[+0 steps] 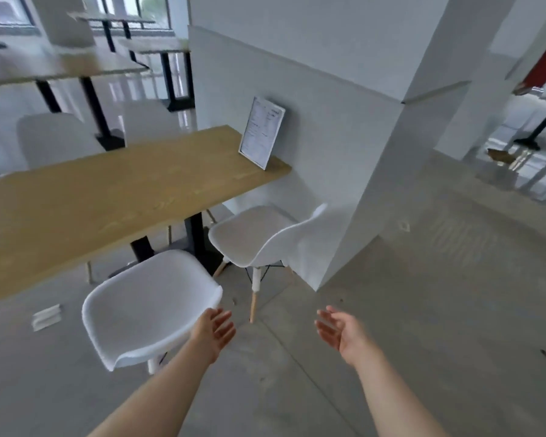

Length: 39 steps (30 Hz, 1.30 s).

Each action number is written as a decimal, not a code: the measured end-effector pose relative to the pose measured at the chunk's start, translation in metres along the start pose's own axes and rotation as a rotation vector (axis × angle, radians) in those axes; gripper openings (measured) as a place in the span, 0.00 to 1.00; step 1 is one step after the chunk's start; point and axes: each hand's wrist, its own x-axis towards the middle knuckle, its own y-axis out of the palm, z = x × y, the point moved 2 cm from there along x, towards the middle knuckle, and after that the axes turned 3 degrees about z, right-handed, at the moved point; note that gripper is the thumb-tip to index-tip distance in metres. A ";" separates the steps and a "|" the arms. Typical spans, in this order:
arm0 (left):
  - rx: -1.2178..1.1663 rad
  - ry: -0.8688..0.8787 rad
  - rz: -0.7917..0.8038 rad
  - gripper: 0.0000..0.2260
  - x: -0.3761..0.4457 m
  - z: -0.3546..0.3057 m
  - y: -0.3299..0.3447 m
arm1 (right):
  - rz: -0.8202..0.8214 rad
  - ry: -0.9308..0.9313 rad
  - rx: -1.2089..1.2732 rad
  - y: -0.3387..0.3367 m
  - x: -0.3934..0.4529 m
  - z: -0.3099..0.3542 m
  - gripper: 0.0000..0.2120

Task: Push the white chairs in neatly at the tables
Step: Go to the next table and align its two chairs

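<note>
Two white shell chairs stand at the near side of a long wooden table [85, 209]. The nearer chair [145, 304] stands back from the table's edge, its backrest toward me. The farther chair [259, 238] is beside the white pillar, turned at an angle, its seat partly under the table's end. My left hand [216, 329] is open, just right of the nearer chair's backrest, and I cannot tell whether it touches the rim. My right hand [338, 329] hovers open over the floor, holding nothing.
A framed menu sheet [260, 132] leans on the wall at the table's far end. A white pillar [369, 171] stands right of the farther chair. More tables [54, 66] and white chairs [52, 137] lie behind. A folded white paper [46, 316] lies on the floor.
</note>
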 end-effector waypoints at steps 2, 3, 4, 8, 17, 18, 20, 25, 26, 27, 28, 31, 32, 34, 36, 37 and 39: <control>-0.040 0.035 -0.039 0.08 -0.004 0.011 0.015 | 0.058 0.010 -0.066 -0.004 0.017 0.033 0.09; -0.056 0.044 -0.051 0.09 -0.006 0.014 0.020 | 0.066 0.005 -0.081 -0.005 0.025 0.048 0.09; -0.079 0.053 -0.069 0.10 -0.007 0.017 0.026 | 0.073 0.005 -0.101 -0.005 0.035 0.063 0.09; -0.191 0.089 -0.134 0.08 0.000 0.020 0.036 | 0.114 0.050 -0.218 0.010 0.070 0.091 0.08; -0.388 0.198 -0.248 0.09 0.068 -0.020 0.069 | 0.242 0.143 -0.440 0.084 0.172 0.140 0.09; -0.401 0.204 -0.255 0.10 0.071 -0.023 0.075 | 0.241 0.149 -0.453 0.088 0.182 0.146 0.09; -0.427 0.208 -0.277 0.10 0.073 -0.024 0.084 | 0.236 0.159 -0.482 0.094 0.200 0.155 0.09; -0.514 0.254 -0.400 0.09 0.080 -0.026 0.098 | 0.192 0.142 -0.578 0.113 0.261 0.174 0.07; -0.547 0.259 -0.440 0.09 0.084 -0.024 0.099 | 0.186 0.134 -0.592 0.118 0.277 0.178 0.07; -0.570 0.259 -0.485 0.09 0.087 -0.020 0.100 | 0.190 0.143 -0.591 0.121 0.291 0.181 0.06; -0.586 0.256 -0.524 0.09 0.089 -0.016 0.100 | 0.191 0.163 -0.575 0.121 0.306 0.182 0.05; -0.637 0.237 -0.666 0.07 0.097 -0.006 0.093 | 0.258 0.155 -0.590 0.123 0.332 0.188 0.04; -0.677 0.239 -0.706 0.06 0.099 -0.002 0.094 | 0.283 0.203 -0.608 0.122 0.337 0.189 0.05; -0.795 0.299 -0.759 0.06 0.104 0.001 0.097 | 0.307 0.351 -0.527 0.123 0.356 0.186 0.11; -0.890 0.359 -0.778 0.05 0.109 -0.001 0.095 | 0.292 0.370 -0.423 0.131 0.354 0.193 0.13; -0.918 0.373 -0.767 0.06 0.112 -0.008 0.093 | 0.254 0.316 -0.360 0.137 0.346 0.200 0.11; -0.958 0.390 -0.731 0.09 0.120 -0.020 0.088 | 0.118 0.274 -0.190 0.142 0.356 0.204 0.06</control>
